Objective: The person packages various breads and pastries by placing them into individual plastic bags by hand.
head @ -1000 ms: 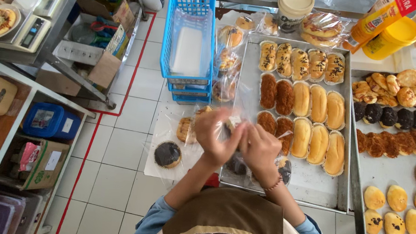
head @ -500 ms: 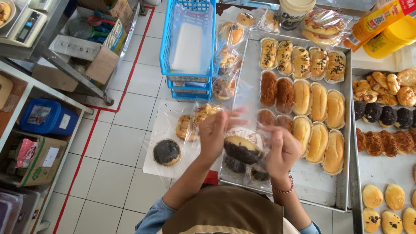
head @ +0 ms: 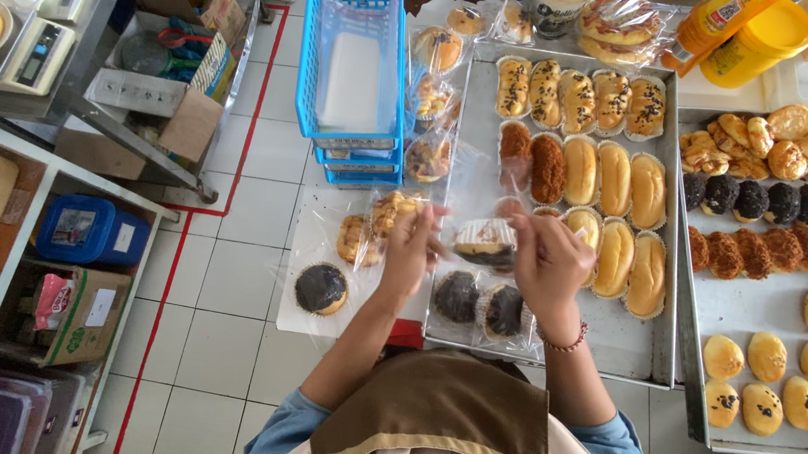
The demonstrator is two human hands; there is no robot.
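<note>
Looking down from above, we saw a person standing at a steel worktop crowded with baked goods. The left hand (head: 409, 247) and right hand (head: 547, 259) were both raised just above the near-left corner of the long metal tray (head: 609, 337), and between them they held a chocolate-topped bun (head: 485, 244) in a clear plastic bag (head: 473, 189). Each hand's grip was pinched narrow on the film, one at either side of the bun, with the open top of the bag standing up loosely toward the tray's far end.

On the tray, directly below the bun, lay 2 wrapped dark buns (head: 480, 304). Farther up the tray sat rows of long glazed rolls (head: 612, 182). Left of the tray, on a sheet overhanging the worktop edge, rested 1 round chocolate bun (head: 322, 288) and several bagged pastries (head: 370, 229). A blue plastic basket (head: 355, 57) stood beyond them. A second tray (head: 757, 307) of small buns lay to the right of the long tray.

We judged the risks modest: the thin film could slip from the pinched fingers and drop the bun onto those below, smearing its topping, and a stray elbow could nudge the overhanging sheet off onto the tiled floor (head: 237, 242).
</note>
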